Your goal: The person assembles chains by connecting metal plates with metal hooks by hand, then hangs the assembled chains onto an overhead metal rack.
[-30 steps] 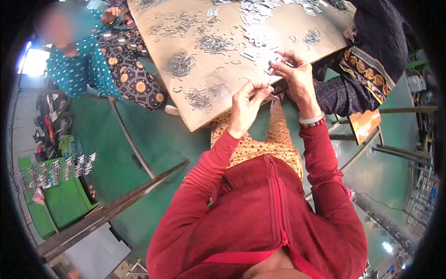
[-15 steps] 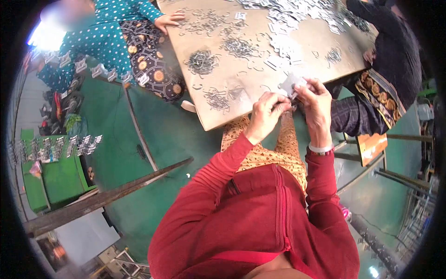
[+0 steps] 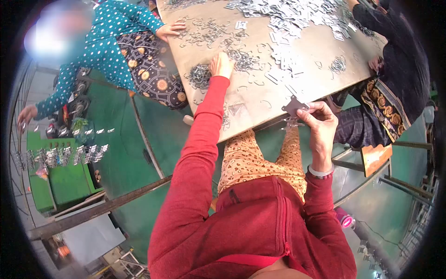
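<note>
My right hand (image 3: 320, 125) pinches a flat grey metal plate (image 3: 295, 107) with notched corners between thumb and fingers, just off the table's front edge. Below the plate show small metal pieces (image 3: 291, 122); whether they are joined to it I cannot tell. Out over the table, my left hand (image 3: 222, 65) is at the right side of a pile of small bent metal hooks (image 3: 200, 76), its fingers curled downward. What its fingertips hold, if anything, is hidden.
The brown-topped table (image 3: 253, 95) carries more scattered hooks (image 3: 244, 60) and a large heap of flat metal plates (image 3: 292, 21). A person in a dotted teal top (image 3: 109, 46) is at the left, another in dark clothes (image 3: 399, 69) at the right. Metal parts (image 3: 60, 156) hang in a row at far left.
My left hand has left the plate and reached forward and left to the hook pile. My right hand still holds the plate, now slightly lower. The person at left has extended an arm outward.
</note>
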Motion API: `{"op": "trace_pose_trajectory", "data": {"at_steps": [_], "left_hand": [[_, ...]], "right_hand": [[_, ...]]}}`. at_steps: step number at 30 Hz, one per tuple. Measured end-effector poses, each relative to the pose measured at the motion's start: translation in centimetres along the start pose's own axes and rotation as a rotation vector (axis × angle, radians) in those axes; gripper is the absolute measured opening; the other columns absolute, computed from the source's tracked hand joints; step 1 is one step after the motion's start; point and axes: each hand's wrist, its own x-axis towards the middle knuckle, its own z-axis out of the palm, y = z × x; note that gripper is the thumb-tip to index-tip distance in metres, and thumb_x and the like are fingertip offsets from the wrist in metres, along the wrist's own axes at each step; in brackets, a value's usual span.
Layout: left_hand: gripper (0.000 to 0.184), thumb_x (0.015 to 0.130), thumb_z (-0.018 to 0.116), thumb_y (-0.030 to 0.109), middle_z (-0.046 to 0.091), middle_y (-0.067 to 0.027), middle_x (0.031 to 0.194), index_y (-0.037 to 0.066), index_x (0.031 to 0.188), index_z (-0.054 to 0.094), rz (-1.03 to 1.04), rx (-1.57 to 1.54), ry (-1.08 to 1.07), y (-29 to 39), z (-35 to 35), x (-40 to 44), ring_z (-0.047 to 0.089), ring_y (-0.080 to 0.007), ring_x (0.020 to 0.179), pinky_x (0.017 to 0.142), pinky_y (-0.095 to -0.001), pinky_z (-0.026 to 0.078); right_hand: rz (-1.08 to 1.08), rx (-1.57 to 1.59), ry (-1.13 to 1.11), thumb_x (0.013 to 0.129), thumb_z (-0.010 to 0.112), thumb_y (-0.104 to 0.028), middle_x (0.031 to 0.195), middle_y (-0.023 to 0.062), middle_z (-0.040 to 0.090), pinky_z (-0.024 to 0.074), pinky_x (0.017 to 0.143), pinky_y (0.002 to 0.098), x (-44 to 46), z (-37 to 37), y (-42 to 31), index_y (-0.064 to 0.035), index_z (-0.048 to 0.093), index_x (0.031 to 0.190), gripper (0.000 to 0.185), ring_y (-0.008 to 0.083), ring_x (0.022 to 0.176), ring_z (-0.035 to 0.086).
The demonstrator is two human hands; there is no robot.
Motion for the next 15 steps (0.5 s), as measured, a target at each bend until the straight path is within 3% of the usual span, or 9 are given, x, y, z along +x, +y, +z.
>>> {"op": "trace_pose_trajectory", "data": {"at_steps": [2,6,9,10,15], "left_hand": [[0.02,0.072,0.065,0.024,0.064,-0.0202,0.081,0.006,0.078,0.067,-0.021,0.01,0.003,0.1,0.7,0.3,0.061,-0.0366,0.082,0.071,-0.0445,0.048],[0.018,0.076,0.061,0.021,0.065,-0.0151,0.075,0.004,0.076,0.066,0.208,-0.012,0.161,0.6,-1.2,-0.2,0.064,-0.0299,0.074,0.069,-0.0379,0.048],[0.019,0.078,0.059,0.021,0.065,-0.015,0.072,0.003,0.081,0.064,0.196,-0.191,0.121,2.4,-3.8,-2.2,0.064,-0.0267,0.071,0.068,-0.0356,0.048],[0.018,0.081,0.059,0.017,0.065,-0.0121,0.073,0.0,0.087,0.062,0.164,-0.306,0.024,3.5,-5.0,-3.2,0.063,-0.02,0.067,0.063,-0.0306,0.049],[0.016,0.086,0.057,0.009,0.063,-0.0071,0.081,-0.004,0.096,0.059,0.124,-1.002,-0.408,6.7,-5.4,-8.9,0.058,-0.0114,0.07,0.063,-0.0235,0.048]], "right_hand": [[-0.011,-0.007,0.009,0.067,0.071,0.01,0.071,0.0033,0.06,0.05,0.064,0.0223,-0.1,-0.5,-0.1,-0.0007,0.06,0.081,0.02,0.009,0.065,0.058],[-0.038,-0.011,0.0,0.067,0.071,0.01,0.071,0.0033,0.06,0.0502,0.064,0.0223,-0.6,-1.0,-0.2,-0.0012,0.059,0.081,0.021,0.0087,0.066,0.058],[-0.047,0.004,-0.023,0.068,0.071,0.009,0.071,0.0021,0.059,0.0504,0.065,0.0224,-1.1,-1.0,0.0,-0.002,0.058,0.078,0.02,0.0082,0.066,0.057],[-0.054,0.019,-0.039,0.068,0.071,0.009,0.072,0.0017,0.059,0.0504,0.065,0.0224,-1.2,-0.9,0.2,-0.0022,0.058,0.078,0.02,0.008,0.067,0.057],[-0.025,0.034,-0.025,0.072,0.068,0.007,0.075,0.0007,0.059,0.0504,0.066,0.0223,-2.0,-0.9,1.0,-0.0028,0.057,0.08,0.017,0.0074,0.069,0.057]]}}
